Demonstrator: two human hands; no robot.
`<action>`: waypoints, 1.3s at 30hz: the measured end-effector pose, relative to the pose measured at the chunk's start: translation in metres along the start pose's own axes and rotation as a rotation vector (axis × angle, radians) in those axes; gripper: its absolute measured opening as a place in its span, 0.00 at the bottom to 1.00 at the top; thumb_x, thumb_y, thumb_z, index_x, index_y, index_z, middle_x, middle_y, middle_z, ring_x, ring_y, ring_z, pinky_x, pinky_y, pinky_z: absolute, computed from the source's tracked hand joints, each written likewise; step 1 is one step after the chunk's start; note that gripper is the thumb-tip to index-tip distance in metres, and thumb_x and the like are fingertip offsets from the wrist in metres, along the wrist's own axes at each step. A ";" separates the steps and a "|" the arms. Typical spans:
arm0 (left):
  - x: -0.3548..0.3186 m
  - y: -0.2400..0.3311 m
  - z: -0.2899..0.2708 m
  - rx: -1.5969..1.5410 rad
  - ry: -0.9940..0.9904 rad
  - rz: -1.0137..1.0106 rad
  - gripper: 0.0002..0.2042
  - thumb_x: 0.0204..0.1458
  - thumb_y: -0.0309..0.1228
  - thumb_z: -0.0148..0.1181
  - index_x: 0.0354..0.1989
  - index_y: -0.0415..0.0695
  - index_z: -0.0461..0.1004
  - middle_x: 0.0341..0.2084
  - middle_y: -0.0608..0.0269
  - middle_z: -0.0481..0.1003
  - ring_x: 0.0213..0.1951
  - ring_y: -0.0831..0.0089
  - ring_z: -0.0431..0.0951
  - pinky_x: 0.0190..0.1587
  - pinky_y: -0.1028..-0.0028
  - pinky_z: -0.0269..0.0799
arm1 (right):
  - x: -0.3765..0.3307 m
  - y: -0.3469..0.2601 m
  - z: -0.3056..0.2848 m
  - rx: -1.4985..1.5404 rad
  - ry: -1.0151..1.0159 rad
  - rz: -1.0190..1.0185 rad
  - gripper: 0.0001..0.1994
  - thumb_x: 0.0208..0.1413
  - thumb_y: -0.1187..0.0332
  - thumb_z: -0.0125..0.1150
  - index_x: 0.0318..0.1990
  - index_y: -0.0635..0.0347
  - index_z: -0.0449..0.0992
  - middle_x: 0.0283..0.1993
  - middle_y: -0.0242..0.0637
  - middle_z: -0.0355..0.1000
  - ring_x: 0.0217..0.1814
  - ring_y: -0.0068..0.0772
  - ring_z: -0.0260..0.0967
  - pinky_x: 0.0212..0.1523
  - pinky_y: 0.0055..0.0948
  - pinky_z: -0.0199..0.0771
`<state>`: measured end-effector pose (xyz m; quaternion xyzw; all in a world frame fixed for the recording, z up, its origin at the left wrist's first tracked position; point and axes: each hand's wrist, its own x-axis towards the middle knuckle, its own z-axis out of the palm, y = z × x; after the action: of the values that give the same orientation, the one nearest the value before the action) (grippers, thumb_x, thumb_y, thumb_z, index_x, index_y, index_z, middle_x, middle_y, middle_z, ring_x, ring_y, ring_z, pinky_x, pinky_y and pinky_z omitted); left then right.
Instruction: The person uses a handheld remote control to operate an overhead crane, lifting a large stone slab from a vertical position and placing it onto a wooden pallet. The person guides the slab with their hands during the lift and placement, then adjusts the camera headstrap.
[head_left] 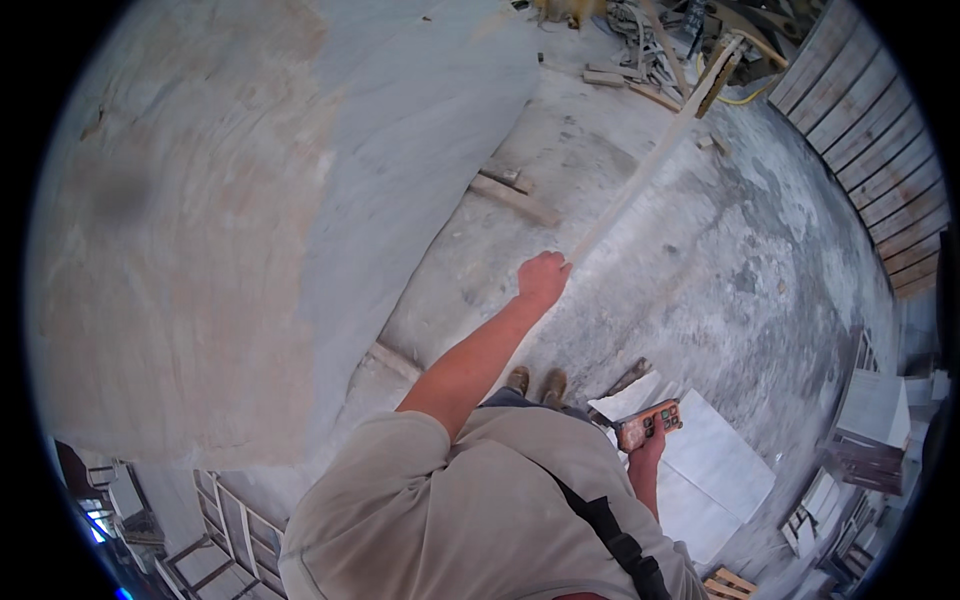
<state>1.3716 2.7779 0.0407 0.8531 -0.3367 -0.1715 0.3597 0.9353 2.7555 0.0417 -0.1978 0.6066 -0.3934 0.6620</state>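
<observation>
My left hand (543,278) reaches forward with its fingers closed round the near end of a long pale strip (640,180). The strip runs away to the upper right, toward a wooden post (718,75); whether it is a strap or something stiff I cannot make out. At my right side, my right hand (648,447) grips an orange handheld remote control (645,424) with dark round buttons on its face. A huge slab (200,240), beige and grey, fills the left side beside my left arm.
Wooden blocks (515,200) stick out from under the slab's edge. Pale flat sheets (715,460) lie on the floor to my right. A scrap heap (640,40) stands at the far end, near a plank panel (870,130). Metal frames (230,530) are at lower left.
</observation>
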 end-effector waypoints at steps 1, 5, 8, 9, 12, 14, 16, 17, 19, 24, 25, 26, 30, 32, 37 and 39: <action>0.002 0.000 0.003 -0.001 0.000 0.018 0.13 0.48 0.41 0.57 0.26 0.43 0.74 0.27 0.54 0.74 0.33 0.55 0.76 0.34 0.59 0.71 | -0.004 0.003 0.002 0.006 0.009 -0.002 0.14 0.55 0.64 0.56 0.46 0.58 0.68 0.40 0.35 0.70 0.41 0.35 0.71 0.41 0.40 0.75; 0.020 0.001 0.017 -0.005 0.037 0.082 0.10 0.46 0.38 0.59 0.25 0.43 0.73 0.26 0.55 0.74 0.31 0.56 0.76 0.33 0.60 0.71 | 0.002 0.008 0.008 0.006 0.022 0.000 0.14 0.56 0.64 0.56 0.46 0.58 0.68 0.40 0.35 0.70 0.41 0.35 0.71 0.41 0.39 0.75; 0.026 0.001 0.023 0.008 0.028 0.092 0.10 0.46 0.37 0.59 0.25 0.43 0.74 0.26 0.55 0.74 0.30 0.57 0.76 0.32 0.60 0.72 | 0.008 0.016 0.005 0.010 0.036 -0.004 0.13 0.55 0.64 0.56 0.46 0.58 0.68 0.40 0.35 0.71 0.40 0.35 0.71 0.41 0.40 0.75; 0.031 0.002 0.027 0.010 0.014 0.091 0.10 0.46 0.37 0.59 0.25 0.43 0.74 0.26 0.55 0.74 0.31 0.57 0.76 0.33 0.60 0.72 | 0.009 0.017 0.008 0.013 0.046 -0.012 0.13 0.55 0.64 0.56 0.46 0.58 0.68 0.40 0.35 0.71 0.40 0.35 0.71 0.41 0.40 0.75; 0.050 0.002 0.040 0.016 -0.012 0.076 0.10 0.47 0.38 0.59 0.26 0.44 0.74 0.27 0.55 0.75 0.32 0.57 0.76 0.33 0.60 0.72 | 0.020 0.014 0.016 0.028 0.048 -0.046 0.13 0.55 0.64 0.57 0.46 0.59 0.68 0.39 0.36 0.71 0.40 0.36 0.71 0.41 0.40 0.76; 0.060 0.002 0.052 0.028 -0.009 0.076 0.11 0.47 0.40 0.59 0.26 0.44 0.74 0.28 0.54 0.75 0.32 0.55 0.76 0.34 0.59 0.72 | 0.035 0.013 0.011 0.039 0.076 -0.051 0.13 0.55 0.64 0.57 0.46 0.59 0.68 0.39 0.36 0.71 0.39 0.35 0.71 0.41 0.39 0.76; 0.070 0.013 0.061 0.029 -0.013 0.095 0.13 0.47 0.41 0.58 0.27 0.44 0.74 0.29 0.53 0.75 0.32 0.53 0.76 0.35 0.58 0.72 | 0.046 0.008 -0.009 0.090 0.114 -0.069 0.13 0.54 0.66 0.58 0.46 0.59 0.68 0.38 0.35 0.70 0.38 0.35 0.71 0.41 0.37 0.76; 0.075 0.017 0.064 0.023 -0.004 0.101 0.13 0.47 0.43 0.58 0.27 0.44 0.74 0.29 0.53 0.75 0.32 0.52 0.76 0.35 0.57 0.72 | 0.047 -0.001 -0.008 0.094 0.124 -0.080 0.13 0.52 0.68 0.59 0.45 0.57 0.69 0.37 0.34 0.70 0.37 0.32 0.70 0.40 0.35 0.75; 0.087 0.040 0.060 0.028 -0.052 0.044 0.15 0.46 0.44 0.59 0.28 0.44 0.75 0.28 0.51 0.76 0.33 0.50 0.76 0.35 0.56 0.71 | 0.056 -0.015 -0.018 0.091 0.154 -0.143 0.14 0.51 0.70 0.60 0.45 0.56 0.69 0.36 0.32 0.70 0.37 0.30 0.70 0.38 0.34 0.75; 0.116 0.077 0.066 0.111 -0.074 0.096 0.17 0.46 0.45 0.59 0.30 0.42 0.74 0.26 0.47 0.75 0.33 0.48 0.75 0.34 0.55 0.69 | 0.067 -0.043 -0.025 0.153 0.209 -0.229 0.10 0.51 0.68 0.60 0.41 0.57 0.70 0.33 0.33 0.72 0.33 0.31 0.72 0.35 0.35 0.76; 0.122 0.084 0.069 0.116 -0.073 0.111 0.17 0.46 0.45 0.59 0.30 0.41 0.74 0.25 0.47 0.75 0.32 0.48 0.75 0.34 0.55 0.69 | 0.069 -0.048 -0.028 0.163 0.202 -0.241 0.10 0.51 0.68 0.60 0.40 0.57 0.70 0.33 0.34 0.72 0.33 0.31 0.72 0.35 0.35 0.76; 0.127 0.093 0.074 0.124 -0.069 0.131 0.17 0.46 0.45 0.59 0.30 0.41 0.74 0.25 0.47 0.75 0.32 0.48 0.75 0.34 0.55 0.69 | 0.070 -0.052 -0.034 0.192 0.215 -0.235 0.11 0.50 0.69 0.61 0.42 0.57 0.70 0.34 0.33 0.71 0.34 0.30 0.71 0.35 0.33 0.76; 0.151 0.108 0.095 0.181 -0.038 0.194 0.18 0.45 0.46 0.60 0.29 0.40 0.74 0.25 0.47 0.75 0.32 0.48 0.75 0.34 0.56 0.70 | 0.070 -0.066 -0.047 0.269 0.261 -0.243 0.14 0.49 0.72 0.62 0.43 0.57 0.69 0.36 0.32 0.71 0.34 0.28 0.71 0.35 0.31 0.75; 0.163 0.120 0.111 0.223 -0.020 0.216 0.20 0.44 0.46 0.61 0.28 0.38 0.74 0.25 0.45 0.75 0.32 0.48 0.76 0.33 0.56 0.70 | 0.071 -0.076 -0.055 0.295 0.284 -0.254 0.13 0.49 0.71 0.62 0.43 0.58 0.69 0.36 0.32 0.71 0.34 0.28 0.71 0.36 0.31 0.75; 0.198 0.145 0.133 0.183 -0.074 0.244 0.20 0.43 0.46 0.62 0.27 0.37 0.73 0.24 0.45 0.75 0.31 0.47 0.75 0.33 0.55 0.69 | 0.072 -0.089 -0.065 0.359 0.362 -0.262 0.12 0.48 0.71 0.62 0.41 0.60 0.70 0.35 0.33 0.71 0.34 0.29 0.71 0.36 0.31 0.75; 0.212 0.161 0.140 0.174 -0.096 0.254 0.20 0.44 0.46 0.62 0.26 0.37 0.73 0.24 0.45 0.75 0.30 0.47 0.75 0.33 0.55 0.69 | 0.076 -0.094 -0.070 0.377 0.386 -0.253 0.13 0.48 0.71 0.63 0.41 0.60 0.70 0.35 0.34 0.71 0.33 0.30 0.71 0.35 0.32 0.75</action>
<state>1.3754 2.4776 0.0514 0.8224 -0.4722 -0.1356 0.2869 0.8384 2.6556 0.0491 -0.0668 0.6080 -0.6090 0.5049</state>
